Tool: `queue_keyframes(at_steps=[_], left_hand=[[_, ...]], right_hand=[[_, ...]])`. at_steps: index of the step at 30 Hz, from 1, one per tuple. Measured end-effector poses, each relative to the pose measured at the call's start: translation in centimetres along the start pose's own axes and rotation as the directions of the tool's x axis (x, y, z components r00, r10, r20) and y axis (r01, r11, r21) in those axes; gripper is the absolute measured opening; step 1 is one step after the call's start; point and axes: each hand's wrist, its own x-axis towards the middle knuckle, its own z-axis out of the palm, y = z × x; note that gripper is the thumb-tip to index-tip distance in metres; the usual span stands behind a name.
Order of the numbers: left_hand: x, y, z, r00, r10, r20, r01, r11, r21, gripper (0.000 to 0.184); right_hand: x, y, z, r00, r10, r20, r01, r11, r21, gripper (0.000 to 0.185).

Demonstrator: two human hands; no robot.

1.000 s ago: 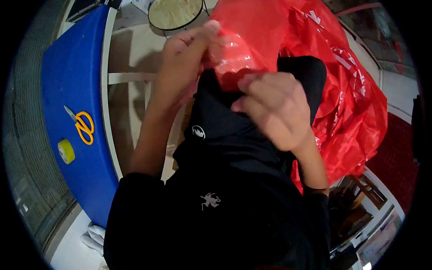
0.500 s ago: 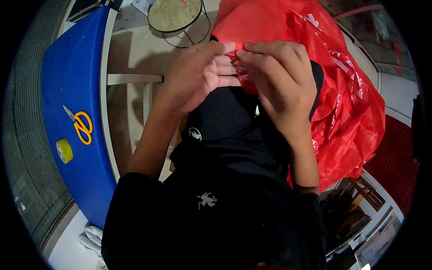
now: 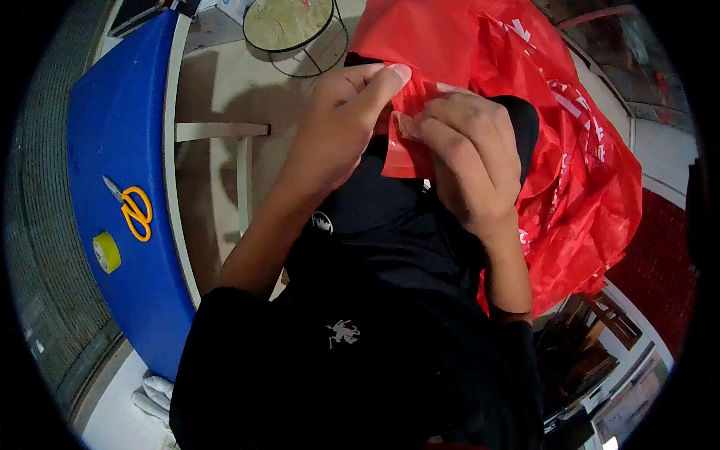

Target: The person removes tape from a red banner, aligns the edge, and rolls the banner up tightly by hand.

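Observation:
A large sheet of thin red fabric (image 3: 577, 202) with white printing spreads over my lap and down to the right. My left hand (image 3: 349, 112) pinches its near edge between thumb and curled fingers. Close beside it, my right hand (image 3: 472, 150) is closed on the same red fabric, fingertips bent down onto it. Between the hands a narrow flap of the fabric hangs over my dark trousers, with a shiny, clear strip that looks like tape along it. The fingertips of my right hand partly cover this flap.
On the left stands a blue-topped table (image 3: 142, 90) carrying yellow-handled scissors (image 3: 133, 214) and a roll of yellow-green tape (image 3: 107, 252). A round stool (image 3: 289, 22) with thin metal legs is on the floor ahead. Wooden furniture (image 3: 592, 352) shows at the lower right.
My left hand has turned from open-palmed to a pinch with the thumb on top. My right hand has moved slightly down, and more of the red flap now shows between the hands.

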Motion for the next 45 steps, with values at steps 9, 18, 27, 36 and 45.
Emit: queue_keyframes(at_steps=[9,18,27,36,45], left_hand=[[1.0,-2.0,-0.6,0.991,0.116,0.063,-0.128,0.961,0.244,0.029],[2.0,-2.5,0.2,0.998,0.060,0.037,-0.062,0.995,0.071,0.030],[3.7,-3.9,0.2,0.990,0.140,0.028,-0.142,0.950,0.279,0.032],[4.4,-2.9,-0.2,0.995,0.064,-0.075,-0.053,0.990,0.133,0.026],[4.2,-1.8,-1.5,0.996,-0.067,0.062,0.075,0.988,-0.138,0.029]], right_hand=[[-1.5,-2.1,-0.8,0.998,0.050,0.028,-0.050,0.999,-0.013,0.028],[-2.5,-4.0,-1.6,0.992,0.117,-0.039,-0.118,0.993,-0.018,0.025],[-3.9,-5.9,-3.4,0.966,0.255,-0.040,-0.252,0.965,0.072,0.022],[-5.0,-8.5,-5.1,0.881,0.472,-0.043,-0.436,0.843,0.313,0.024],[-7.2,-5.9,-7.5,0.584,0.786,-0.205,-0.589,0.583,0.560,0.068]])
